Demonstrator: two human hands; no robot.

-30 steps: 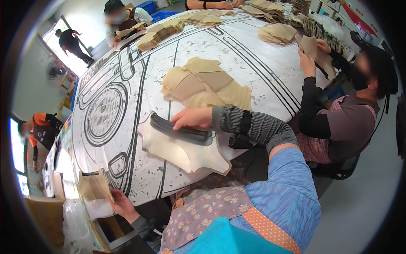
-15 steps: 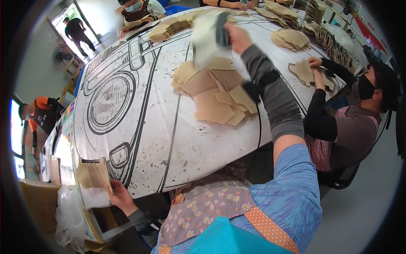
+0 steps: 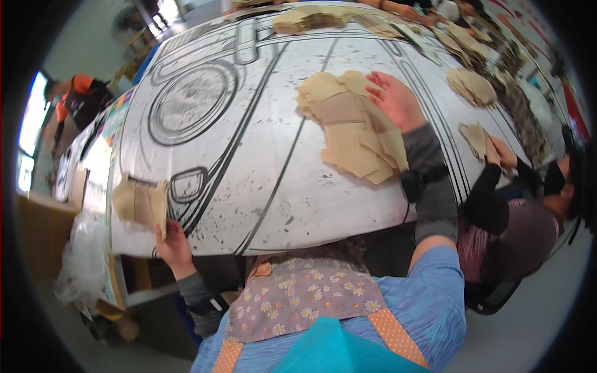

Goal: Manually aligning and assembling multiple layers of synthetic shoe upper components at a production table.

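Observation:
My left hand (image 3: 174,245) pinches the near right edge of a tan mesh fabric panel (image 3: 140,202) at the table's left front corner. This panel has seams and a dark strip along its far edge. My right hand (image 3: 398,102) hangs over the right side of a pile of tan mesh fabric pieces (image 3: 357,137), its fingers stretched out and nothing in them. Whether it touches the pile I cannot tell. The pieces overlap unevenly, and a browner one shows on top.
The table's white cover (image 3: 267,180) bears black line drawings. Farther right lies a stack of tan pieces (image 3: 471,87); more stacks (image 3: 311,20) line the far side. At right a co-worker (image 3: 516,230) handles a tan piece (image 3: 476,138). A plastic bag (image 3: 84,261) hangs by the left corner.
My right hand has let go of a pale piece with a dark edge and come back nearer, over the pile. My left hand still grips its panel. The whole view has shifted.

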